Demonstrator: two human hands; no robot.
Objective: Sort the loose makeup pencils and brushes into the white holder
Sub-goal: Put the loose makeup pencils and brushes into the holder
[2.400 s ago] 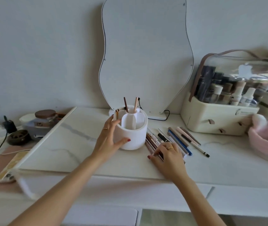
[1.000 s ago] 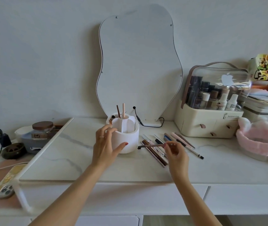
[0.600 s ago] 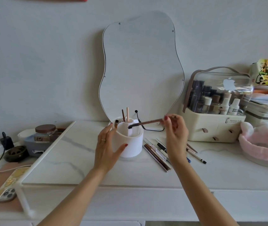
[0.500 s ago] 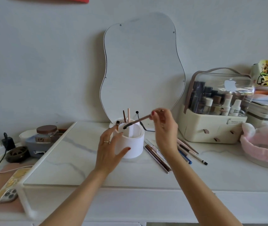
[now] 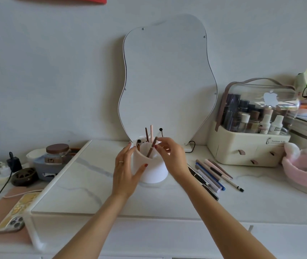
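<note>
Slim brown makeup pencil tilted in the front compartment of the round white plastic holder, lower end down inside, upper end leaning up and to the right, toward the right hand. Fingertips of that hand pinched narrow at the pencil's upper part; contact or a hair's gap, cannot tell. Left hand spread wide around the holder's left wall, thumb across the front, steadying it. Judged as the end of one drop-in, with a release probably due next.

Next in line: the loose row of pencils and brushes flat on the white marble-look tabletop, just right of the holder and beneath the right forearm. Long axes running from near the holder, away and down to the right. Right hand plainly nearer; left hand on the far side of the holder. A white pencil with a black tip outermost in the row.

Two more sticks upright in the rear compartment, one dark brown, one pale pink. Behind, a wavy frameless mirror against a pale grey wall. At right, a cream cosmetics box with clear lid and a pink fluffy headband. At left, a brown-lidded glass jar and a phone in a yellow patterned case.
</note>
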